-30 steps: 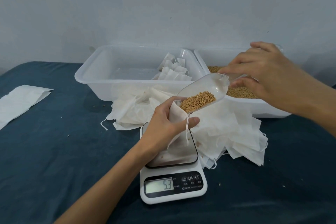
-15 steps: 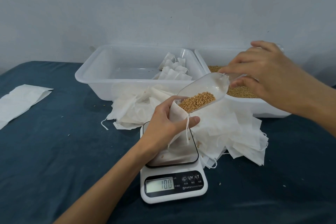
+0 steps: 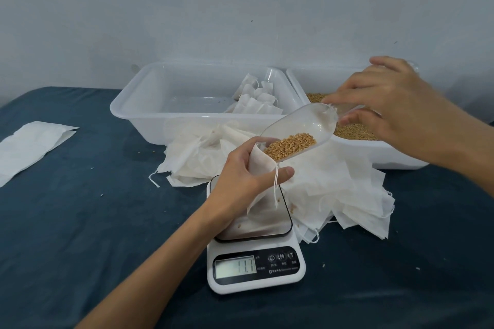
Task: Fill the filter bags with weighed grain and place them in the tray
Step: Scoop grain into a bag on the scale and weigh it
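A person's left hand (image 3: pixel 240 176) has its grip curled round the open mouth of a white filter bag (image 3: pixel 260 168), which stands on a digital kitchen scale (image 3: pixel 254 256) at the tabletop's (image 3: pixel 80 222) centre. The right hand (image 3: pixel 387 104), at two o'clock, has its grip pinched on a clear plastic scoop (image 3: pixel 302 125), tilting wheat grain (image 3: pixel 290 145) into the bag. Filled bags (image 3: pixel 256 100) lie in the clear tray (image 3: pixel 139 115) at twelve o'clock.

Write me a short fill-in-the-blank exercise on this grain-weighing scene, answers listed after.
1. The left hand holds an open filter bag over the ____.
2. The right hand tilts a clear scoop holding ____.
3. Filled bags lie in the ____ tray.
4. The tablecloth is dark ____.

Answers: scale; grain; left; blue
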